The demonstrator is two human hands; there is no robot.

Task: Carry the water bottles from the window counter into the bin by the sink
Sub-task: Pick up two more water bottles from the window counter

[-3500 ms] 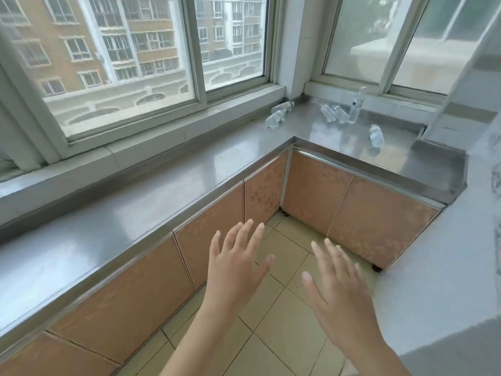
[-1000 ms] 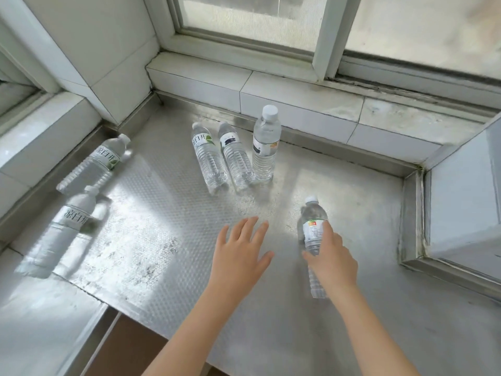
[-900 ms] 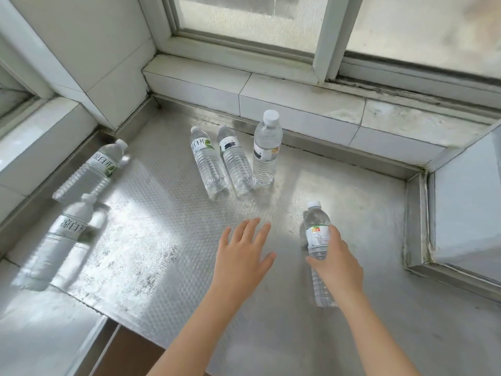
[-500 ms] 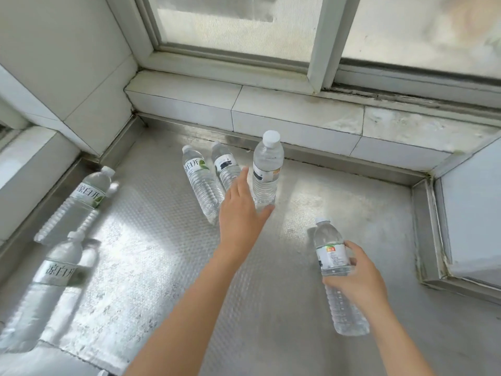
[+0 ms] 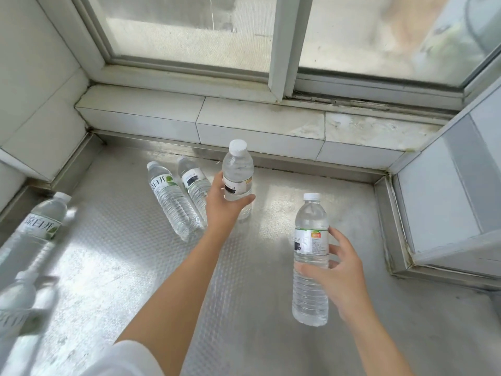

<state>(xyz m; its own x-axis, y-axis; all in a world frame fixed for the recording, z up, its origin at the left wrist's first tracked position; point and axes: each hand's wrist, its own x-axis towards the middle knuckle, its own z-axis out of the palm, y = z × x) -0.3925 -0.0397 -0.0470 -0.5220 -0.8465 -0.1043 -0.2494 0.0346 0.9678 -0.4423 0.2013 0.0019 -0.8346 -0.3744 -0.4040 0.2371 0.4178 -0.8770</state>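
Bottles, clear plastic with white caps, six in view on a dimpled steel surface set in a window corner. Item one: upright bottle with an orange-and-green label, in the right hand; that grip is wrapped around the bottle's middle, fingers curled across the lower label and thumb at the label's upper right edge, base apparently raised off the surface. Item two: standing bottle with a white label carrying a dark mark, in the left hand; this grip is curled around the lower body, thumb to the left and fingers to the right, cap and shoulder showing above the hand; whether the base touches the surface cannot be told. Item three: bottle with dark-marked label, lying on its side just left of the left grip, its lower part hidden behind the hand. Item four: green-leaf bottle, lying alongside item three, further left, cap pointing to the sill. Items five and six: far-left bottle and near-left bottle, both lying down well apart from either grip, both blurred, each with a leaf label. Tiled sill and window frame lie beyond both grips. A white sleeve shows on the left arm.
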